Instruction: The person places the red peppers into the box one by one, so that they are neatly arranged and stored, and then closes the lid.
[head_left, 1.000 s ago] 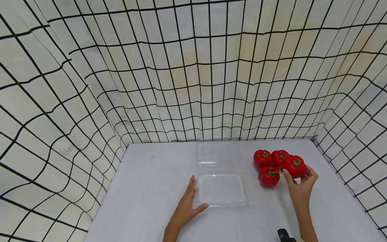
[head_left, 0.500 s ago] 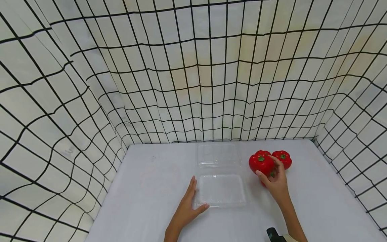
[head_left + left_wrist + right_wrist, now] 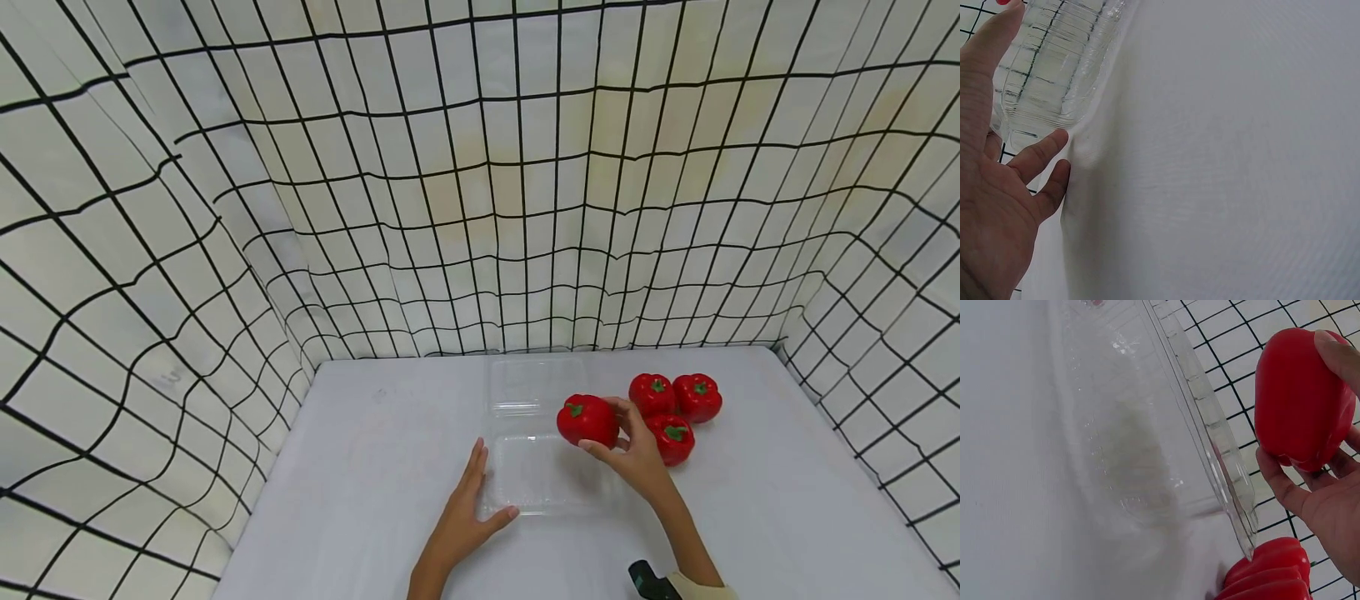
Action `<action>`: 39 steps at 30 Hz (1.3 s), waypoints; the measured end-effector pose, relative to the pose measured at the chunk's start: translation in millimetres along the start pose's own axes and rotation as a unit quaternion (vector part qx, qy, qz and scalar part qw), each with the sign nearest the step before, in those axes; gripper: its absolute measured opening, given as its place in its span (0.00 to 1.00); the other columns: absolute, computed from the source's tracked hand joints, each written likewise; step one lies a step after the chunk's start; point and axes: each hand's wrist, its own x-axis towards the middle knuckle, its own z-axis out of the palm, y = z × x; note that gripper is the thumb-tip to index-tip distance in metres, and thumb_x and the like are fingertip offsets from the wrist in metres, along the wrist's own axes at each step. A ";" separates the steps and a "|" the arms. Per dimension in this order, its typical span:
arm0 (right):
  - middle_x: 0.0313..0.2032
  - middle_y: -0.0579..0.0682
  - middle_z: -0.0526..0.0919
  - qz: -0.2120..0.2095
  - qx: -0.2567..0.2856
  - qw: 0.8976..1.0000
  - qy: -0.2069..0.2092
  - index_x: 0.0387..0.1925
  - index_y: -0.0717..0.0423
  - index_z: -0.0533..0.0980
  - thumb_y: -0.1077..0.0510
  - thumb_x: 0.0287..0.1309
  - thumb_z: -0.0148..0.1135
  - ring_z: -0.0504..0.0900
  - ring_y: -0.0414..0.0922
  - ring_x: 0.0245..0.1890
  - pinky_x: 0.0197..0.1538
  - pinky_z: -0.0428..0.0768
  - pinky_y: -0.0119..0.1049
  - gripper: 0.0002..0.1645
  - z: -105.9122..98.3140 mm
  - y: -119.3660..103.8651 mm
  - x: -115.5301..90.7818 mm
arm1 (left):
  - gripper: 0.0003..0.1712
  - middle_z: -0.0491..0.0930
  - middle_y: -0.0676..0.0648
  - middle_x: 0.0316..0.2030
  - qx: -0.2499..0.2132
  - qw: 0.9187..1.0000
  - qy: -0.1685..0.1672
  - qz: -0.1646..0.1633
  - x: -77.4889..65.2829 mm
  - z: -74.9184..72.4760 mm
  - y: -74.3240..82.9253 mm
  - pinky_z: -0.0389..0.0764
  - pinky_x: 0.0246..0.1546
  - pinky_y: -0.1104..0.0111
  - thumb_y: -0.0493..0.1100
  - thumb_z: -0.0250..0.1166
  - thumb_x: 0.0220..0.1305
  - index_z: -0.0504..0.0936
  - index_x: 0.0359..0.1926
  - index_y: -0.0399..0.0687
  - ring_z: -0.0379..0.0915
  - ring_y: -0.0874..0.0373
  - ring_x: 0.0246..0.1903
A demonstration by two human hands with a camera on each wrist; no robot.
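Note:
In my right hand is a red bell pepper, gripped between thumb and fingers with its green stem facing up and left. It hangs over the right side of a clear plastic clamshell container, whose lid lies folded back behind the base. The right wrist view shows the pepper raised beside the container wall. My left hand lies at the container's left front corner, fingers straight and thumb spread along the front. In the left wrist view its fingertips are right at the container's edge.
Three more red bell peppers, the back left one, the back right one and the front one, sit grouped right of the container on the white table. Black netting over white walls surrounds the table's back and sides.
My right hand has carried the bell pepper left, from beside the other peppers to over the container. The left hand has stayed in place at the container.

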 end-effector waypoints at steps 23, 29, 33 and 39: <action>0.59 0.58 0.76 0.007 -0.104 0.992 -0.076 0.63 0.58 0.68 0.53 0.42 0.80 0.75 0.56 0.59 0.55 0.83 0.54 0.47 70.5 0.5 11.1 | 0.57 0.44 0.49 0.78 -0.002 1.000 -0.003 0.007 0.3 0.4 -2.7 0.70 0.63 0.47 0.60 0.70 0.56 0.49 0.77 0.48 0.60 0.44 0.71; 0.56 0.59 0.72 0.016 -0.113 0.991 -0.063 0.62 0.55 0.70 0.53 0.41 0.80 0.74 0.56 0.58 0.54 0.83 0.55 0.45 81.5 3.4 14.8 | 0.57 0.43 0.49 0.78 -0.005 1.000 -0.007 0.011 1.0 1.4 -3.4 0.68 0.65 0.47 0.60 0.70 0.56 0.49 0.77 0.46 0.60 0.45 0.71; 0.55 0.60 0.70 0.024 -0.118 0.991 -0.058 0.63 0.54 0.71 0.52 0.41 0.80 0.73 0.57 0.57 0.54 0.83 0.55 0.45 88.9 2.5 16.8 | 0.58 0.43 0.50 0.78 0.000 1.000 -0.009 -0.002 0.9 1.8 -3.8 0.70 0.64 0.47 0.61 0.70 0.56 0.48 0.77 0.48 0.60 0.45 0.71; 0.55 0.61 0.69 0.021 -0.129 0.990 -0.058 0.63 0.54 0.71 0.52 0.41 0.80 0.73 0.57 0.56 0.53 0.83 0.55 0.45 98.2 1.9 18.4 | 0.58 0.43 0.51 0.78 0.007 1.000 -0.014 -0.017 1.1 0.9 -1.6 0.69 0.64 0.46 0.63 0.69 0.55 0.48 0.78 0.53 0.57 0.46 0.72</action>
